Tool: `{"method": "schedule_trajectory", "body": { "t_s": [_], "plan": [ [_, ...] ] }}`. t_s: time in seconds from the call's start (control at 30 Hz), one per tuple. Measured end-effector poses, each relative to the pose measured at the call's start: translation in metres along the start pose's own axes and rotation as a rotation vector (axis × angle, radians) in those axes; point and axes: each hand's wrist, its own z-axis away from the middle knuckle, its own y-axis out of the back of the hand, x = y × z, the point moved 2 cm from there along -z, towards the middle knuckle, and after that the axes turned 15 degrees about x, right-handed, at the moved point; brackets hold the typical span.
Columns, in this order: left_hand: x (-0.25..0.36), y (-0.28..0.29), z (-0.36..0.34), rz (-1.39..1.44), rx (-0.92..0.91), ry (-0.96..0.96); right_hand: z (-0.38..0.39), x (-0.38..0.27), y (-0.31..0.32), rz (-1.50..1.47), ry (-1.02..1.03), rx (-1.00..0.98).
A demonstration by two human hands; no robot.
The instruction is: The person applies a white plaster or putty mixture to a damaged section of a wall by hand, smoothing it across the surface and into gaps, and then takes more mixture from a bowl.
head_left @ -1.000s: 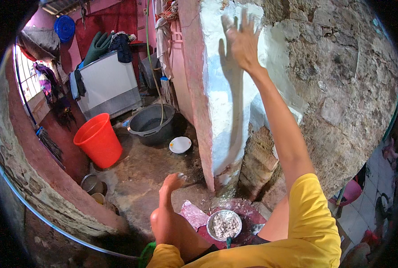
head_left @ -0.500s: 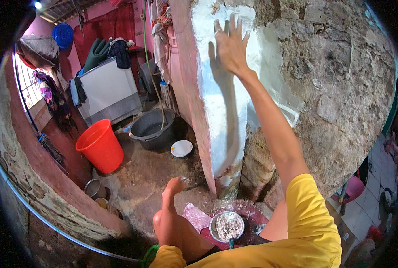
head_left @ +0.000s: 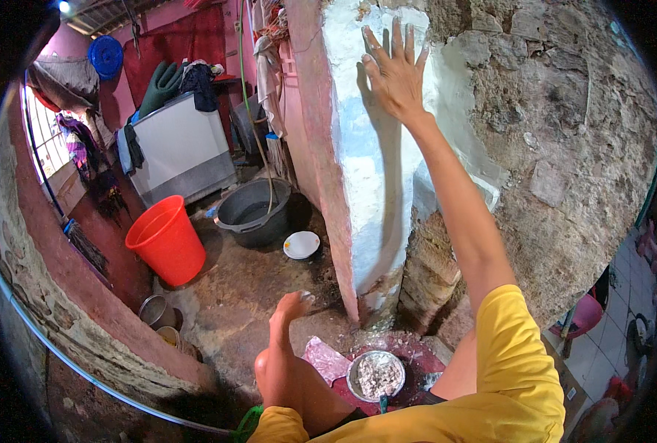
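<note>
My right hand (head_left: 398,81) lies with spread fingers against the upper part of the white-coated wall strip (head_left: 373,177). White smears show on its fingertips. My left hand (head_left: 293,301) is bent at the wrist above my left knee, with a whitish patch at its end; its fingers are mostly hidden. Between my legs sits a bowl (head_left: 352,384) of lumpy whitish paste (head_left: 379,373). A dark green handle (head_left: 383,402) sticks up at the bowl's near rim. Beside the bowl lies a crumpled pinkish plastic sheet (head_left: 324,359).
Rough bare masonry (head_left: 542,148) continues right of the white coat. On the floor to the left stand a red bucket (head_left: 167,244), a black tub (head_left: 251,229) and a white bowl (head_left: 301,244). A white-grey washing machine (head_left: 181,151) is behind them. A low wall (head_left: 92,303) borders the left.
My right hand has shifted slightly to the right on the white wall, and its fingers are spread wider. My left hand stays in place. The view has turned slightly.
</note>
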Motion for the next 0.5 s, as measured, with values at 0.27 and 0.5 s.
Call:
{"method": "schedule_trajectory", "body": {
  "t_s": [0.27,0.5],
  "plan": [
    [0.001,0.006,0.003,0.054,-0.011,0.017,0.011,-0.022,0.01,-0.025,0.035,0.04],
    [0.001,0.005,0.003,0.026,0.024,-0.005,-0.011,-0.034,0.009,0.072,0.021,0.108]
  ]
}}
